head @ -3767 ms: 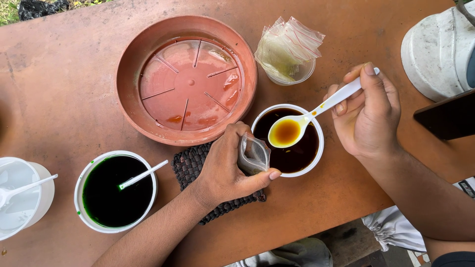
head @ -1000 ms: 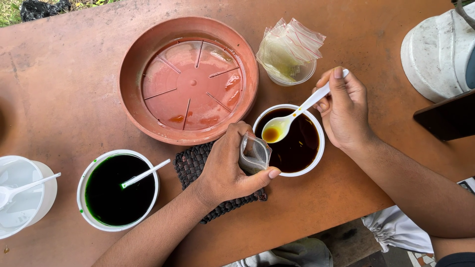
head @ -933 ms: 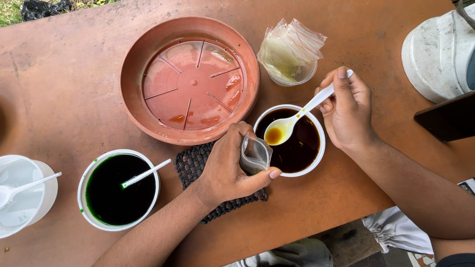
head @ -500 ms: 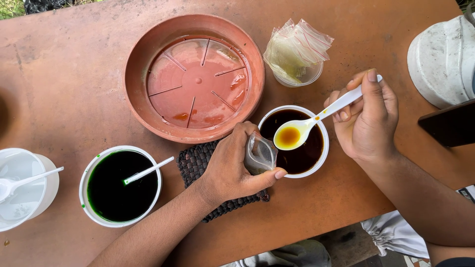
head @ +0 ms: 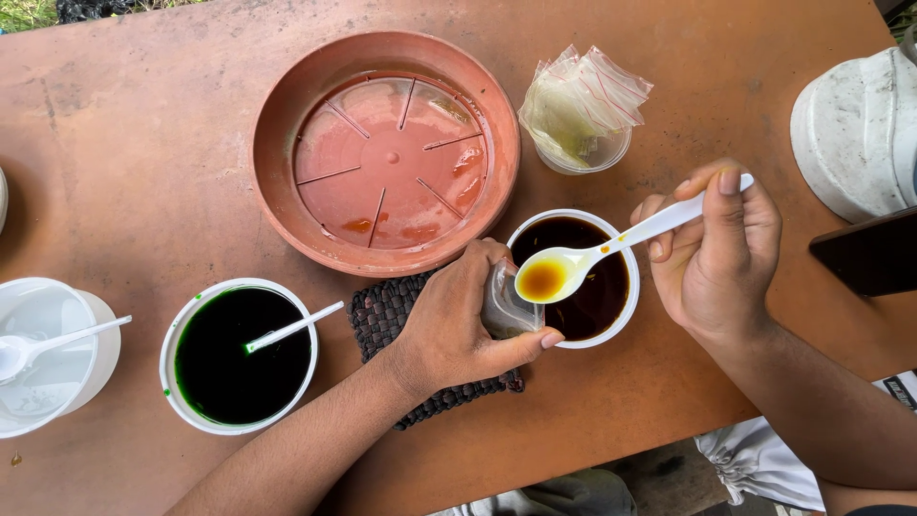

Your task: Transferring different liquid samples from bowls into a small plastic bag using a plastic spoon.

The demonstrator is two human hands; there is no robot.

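Right hand [head: 718, 258] pinches a white spoon [head: 611, 251]; since half a second ago its bowl, holding amber liquid, has edged nearer the small clear pouch [head: 504, 306]. Left hand [head: 457, 325] stays closed round that pouch, beside the white cup of dark brown liquid [head: 597, 287]. Under the left hand: dark woven mat [head: 387, 315]. Further left, a cup of green liquid [head: 234, 355] with a stirrer. Behind, a terracotta saucer [head: 287, 191], wet inside.
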